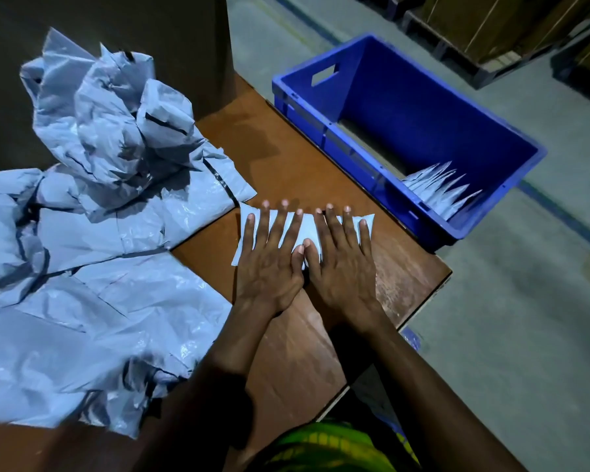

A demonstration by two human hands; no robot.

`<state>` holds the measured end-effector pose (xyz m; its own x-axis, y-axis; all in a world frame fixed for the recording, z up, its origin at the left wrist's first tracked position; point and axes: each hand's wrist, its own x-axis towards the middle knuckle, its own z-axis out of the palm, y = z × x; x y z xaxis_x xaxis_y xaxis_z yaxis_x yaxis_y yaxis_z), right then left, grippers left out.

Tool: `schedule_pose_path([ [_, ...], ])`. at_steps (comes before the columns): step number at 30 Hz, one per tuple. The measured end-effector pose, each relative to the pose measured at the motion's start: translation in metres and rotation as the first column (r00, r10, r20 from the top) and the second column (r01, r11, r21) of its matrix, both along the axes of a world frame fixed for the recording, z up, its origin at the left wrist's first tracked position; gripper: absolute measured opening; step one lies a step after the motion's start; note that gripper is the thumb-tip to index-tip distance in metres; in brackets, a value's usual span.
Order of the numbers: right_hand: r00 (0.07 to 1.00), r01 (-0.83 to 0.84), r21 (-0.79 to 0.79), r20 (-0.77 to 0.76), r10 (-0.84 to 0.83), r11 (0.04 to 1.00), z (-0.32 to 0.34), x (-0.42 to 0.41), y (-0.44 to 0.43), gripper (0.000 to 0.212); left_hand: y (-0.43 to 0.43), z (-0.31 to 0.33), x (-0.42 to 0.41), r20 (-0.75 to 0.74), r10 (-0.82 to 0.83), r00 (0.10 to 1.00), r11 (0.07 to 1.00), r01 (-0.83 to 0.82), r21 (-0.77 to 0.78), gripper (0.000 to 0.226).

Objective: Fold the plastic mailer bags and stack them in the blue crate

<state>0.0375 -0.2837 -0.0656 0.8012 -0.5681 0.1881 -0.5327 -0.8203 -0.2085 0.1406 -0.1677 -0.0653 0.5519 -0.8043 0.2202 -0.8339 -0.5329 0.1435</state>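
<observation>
Grey plastic, one folded mailer bag (308, 229), lay as a narrow strip on the brown table (286, 155), and you had both hands on it. Your left hand (269, 267) and right hand (343, 267) sat side by side, thumbs touching, fingers straight and spread, pressing the strip flat. Neither hand gripped or pinched anything. To my eye this was the creasing step on a bag whose folding was nearly complete, though I could not tell how many folds it held.

Just beyond your right hand stood the blue crate (389, 97), off the table's far edge. A short row of folded bags (440, 190) stood at its near end, their corners pointing up; most of the crate floor was bare.

On your left a large crumpled pile of unfolded mailers (92, 216) covered much of the table and rose high at the back. Judging from that, only a small share of the job was done: this bag was yet to go in the crate, and the heap was all to fold.
</observation>
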Motion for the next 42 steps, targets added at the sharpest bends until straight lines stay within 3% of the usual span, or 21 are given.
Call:
schedule_pose_path([
  [16,0.999,0.010,-0.065,-0.029,-0.012,0.998,-0.002,0.009,-0.007,0.061,-0.014,-0.005,0.004,-0.039,0.044,0.998,0.999,-0.043,0.021,0.062],
  [34,1.000,0.006,0.088,-0.025,-0.004,0.996,-0.002,0.001,-0.002,0.061,-0.007,-0.012,0.000,-0.095,0.039,0.995,0.998,-0.034,0.061,0.064],
  [42,0.999,0.001,0.038,-0.050,0.001,0.999,-0.007,0.006,-0.007,0.060,-0.011,-0.016,0.005,-0.116,0.057,0.992,0.996,-0.049,0.070,0.063],
])
